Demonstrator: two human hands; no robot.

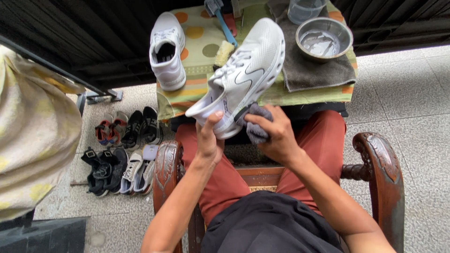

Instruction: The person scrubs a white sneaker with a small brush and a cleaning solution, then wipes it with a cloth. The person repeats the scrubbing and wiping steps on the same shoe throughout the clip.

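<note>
While pairs of worn shoes (123, 152) wait on the floor and a second white sneaker (167, 50) sits on the bench (309, 93), left hand (208, 140) clamps the white sneaker's (243, 75) heel, right hand (276, 136) presses a grey cloth (257, 129) against its side; wiping looks midway, upper already clean-looking.

A small table (304, 96) in front of the seated person is covered by a green cloth with orange and olive dots (197, 35). On the cloth lie 1 white sneaker (166, 49) at the left, a yellow sponge (224, 52) beside a blue-handled brush (224, 23), and a grey towel (309, 72) at the right. A steel bowl (324, 37) and a clear plastic cup (304, 9) stand on the towel. On the tiled floor (403, 103) to the left, several pairs of shoes (124, 150) lie in 2 rows.
</note>
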